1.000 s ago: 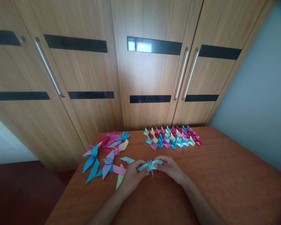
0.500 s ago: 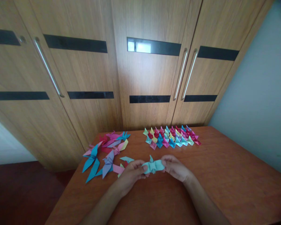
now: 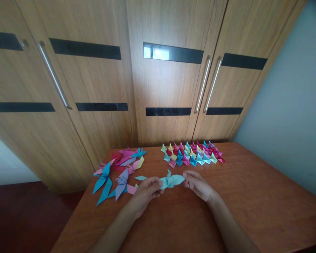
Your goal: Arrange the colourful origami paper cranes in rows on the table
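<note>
pinching the mint origami crane (image 3: 170,181) by its wing ends above the wooden table (image 3: 189,221), the left hand (image 3: 147,191) and right hand (image 3: 198,184) partly hide the wingtips; beyond the left hand, overlapping loose cranes (image 3: 122,181) are partly covered.

Wooden wardrobe (image 3: 165,84) beside a pale wall (image 3: 287,105).

A big brown wood cupboard (image 3: 163,88) stands behind the table (image 3: 252,196). It has 3 long shiny handles (image 3: 202,84) and 8 dark strips (image 3: 85,49). A bright white light patch (image 3: 160,53) shines on 1 strip. The wall (image 3: 287,116) on the right is blue-gray. The floor (image 3: 23,218) is dark red, and the table is orange-brown
</note>
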The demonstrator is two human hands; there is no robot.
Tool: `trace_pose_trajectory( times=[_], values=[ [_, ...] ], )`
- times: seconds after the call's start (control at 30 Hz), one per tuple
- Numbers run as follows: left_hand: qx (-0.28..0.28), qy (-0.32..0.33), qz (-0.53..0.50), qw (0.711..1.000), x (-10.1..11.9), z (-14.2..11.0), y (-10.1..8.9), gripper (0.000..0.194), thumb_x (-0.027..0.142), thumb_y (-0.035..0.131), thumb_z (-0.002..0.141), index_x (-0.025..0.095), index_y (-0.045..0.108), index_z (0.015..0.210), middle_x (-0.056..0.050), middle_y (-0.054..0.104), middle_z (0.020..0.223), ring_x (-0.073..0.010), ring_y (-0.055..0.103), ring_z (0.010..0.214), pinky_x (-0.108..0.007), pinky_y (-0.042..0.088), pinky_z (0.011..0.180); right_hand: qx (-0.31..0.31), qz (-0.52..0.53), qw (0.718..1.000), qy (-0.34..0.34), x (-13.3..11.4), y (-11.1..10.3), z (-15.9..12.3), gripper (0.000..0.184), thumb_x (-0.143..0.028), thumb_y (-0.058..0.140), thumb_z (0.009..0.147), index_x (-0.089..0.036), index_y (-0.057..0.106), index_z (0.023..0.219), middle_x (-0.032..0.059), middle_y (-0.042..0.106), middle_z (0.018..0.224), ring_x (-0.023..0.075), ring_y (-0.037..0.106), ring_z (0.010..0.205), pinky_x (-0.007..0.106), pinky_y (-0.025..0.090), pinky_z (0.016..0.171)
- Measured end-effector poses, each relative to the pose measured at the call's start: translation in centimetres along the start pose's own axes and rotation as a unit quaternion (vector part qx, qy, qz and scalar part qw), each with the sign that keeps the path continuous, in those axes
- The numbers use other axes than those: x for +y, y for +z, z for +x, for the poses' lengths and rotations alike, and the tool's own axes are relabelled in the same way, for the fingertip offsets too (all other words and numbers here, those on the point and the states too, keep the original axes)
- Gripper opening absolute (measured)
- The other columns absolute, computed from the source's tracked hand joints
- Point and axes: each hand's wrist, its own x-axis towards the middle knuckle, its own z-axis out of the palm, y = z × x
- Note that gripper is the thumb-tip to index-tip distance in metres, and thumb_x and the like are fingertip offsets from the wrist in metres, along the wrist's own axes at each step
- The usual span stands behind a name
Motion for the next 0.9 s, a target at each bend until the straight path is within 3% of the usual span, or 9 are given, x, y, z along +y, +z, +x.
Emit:
trace_pose_trajectory(
  times=[0.1, 0.2, 0.3, 0.4, 0.5, 0.6, 0.8, 0.9],
  values=[
    [0.034, -0.017, 0.01, 0.999, -0.1, 0.3, -0.3, 0.025, 0.039, 0.066, 0.075, 0.015, 0.058, 0.075, 0.0, 0.06, 0.067, -0.0078, 0.054, 0.062, -0.016, 0.037, 0.054, 0.034, -0.046, 0.998, -0.028, -0.1, -0.3, 0.4, 0.03, -0.045, 0.069, 0.071, -0.017, 0.06, 0.072, -0.0018, 0.054, 0.063, 0.0078, 0.047, 0.056, 0.02, 0.036, 0.054],
    [0.066, -0.022, 0.029, 0.997, -0.3, 0.5, -0.4, 0.026, 0.04, 0.067, 0.072, 0.015, 0.058, 0.075, 0.0, 0.061, 0.07, -0.0076, 0.053, 0.06, -0.015, 0.033, 0.049, 0.106, -0.131, 0.981, -0.093, -0.4, -0.2, 0.4, 0.035, -0.051, 0.061, 0.076, -0.016, 0.058, 0.069, -0.0011, 0.053, 0.062, 0.0097, 0.046, 0.056, 0.022, 0.035, 0.052],
    [0.084, -0.02, 0.058, 0.995, -0.3, 0.6, -0.3, 0.028, 0.042, 0.066, 0.072, 0.015, 0.059, 0.074, 0.0, 0.061, 0.068, -0.0082, 0.053, 0.06, -0.015, 0.032, 0.047, 0.194, -0.238, 0.933, -0.19, -0.5, 1.1, -0.5, 0.037, -0.051, 0.052, 0.082, -0.017, 0.056, 0.066, -0.002, 0.049, 0.058, 0.0109, 0.044, 0.055, 0.022, 0.035, 0.052],
    [0.086, -0.009, 0.083, 0.993, -0.4, 0.6, -0.1, 0.029, 0.044, 0.065, 0.072, 0.015, 0.059, 0.073, 0.0, 0.059, 0.066, -0.009, 0.053, 0.06, -0.015, 0.032, 0.047, 0.186, -0.353, 0.886, -0.236, -0.2, 3.6, -2.3, 0.031, -0.044, 0.048, 0.086, -0.018, 0.058, 0.072, -0.001, 0.055, 0.064, 0.0121, 0.049, 0.059, 0.022, 0.037, 0.056],
    [0.071, 0.001, 0.105, 0.992, -0.8, 0.6, 0.1, 0.032, 0.047, 0.062, 0.073, 0.015, 0.059, 0.073, 0.001, 0.059, 0.064, -0.0085, 0.052, 0.057, -0.016, 0.031, 0.045, 0.126, -0.463, 0.846, -0.231, 0.5, 6.0, -3.9, 0.022, -0.039, 0.05, 0.086, -0.02, 0.059, 0.079, -0.001, 0.059, 0.067, 0.0121, 0.052, 0.06, 0.021, 0.038, 0.058],
    [0.049, 0.007, 0.129, 0.99, -1.4, 0.7, 0.2, 0.035, 0.05, 0.059, 0.074, 0.015, 0.059, 0.073, 0.0, 0.06, 0.063, -0.0081, 0.05, 0.053, -0.017, 0.03, 0.044, 0.121, -0.533, 0.809, -0.216, 1.1, 7.3, -4.5, 0.02, -0.033, 0.046, 0.087, -0.021, 0.059, 0.08, -0.0005, 0.061, 0.068, 0.0124, 0.055, 0.061, 0.021, 0.037, 0.059],
    [0.04, 0.017, 0.138, 0.99, -2.1, 0.9, 0.1, 0.03, 0.045, 0.059, 0.074, 0.015, 0.058, 0.075, -0.001, 0.063, 0.067, -0.0084, 0.051, 0.053, -0.017, 0.03, 0.042, 0.174, -0.576, 0.776, -0.189, 1.3, 5.9, -3.7, 0.023, -0.032, 0.042, 0.088, -0.02, 0.059, 0.079, 0.0, 0.063, 0.067, 0.012, 0.057, 0.06, 0.021, 0.035, 0.057],
    [0.034, 0.019, 0.136, 0.99, -2.0, 1.0, 0.1, 0.024, 0.04, 0.058, 0.074, 0.016, 0.059, 0.077, -0.001, 0.064, 0.07, -0.009, 0.053, 0.057, -0.016, 0.03, 0.043, 0.216, -0.614, 0.741, -0.162, 0.5, 4.7, -2.9, 0.023, -0.034, 0.043, 0.088, -0.02, 0.059, 0.077, -0.0003, 0.063, 0.066, 0.0121, 0.058, 0.06, 0.021, 0.032, 0.055]
  ],
)
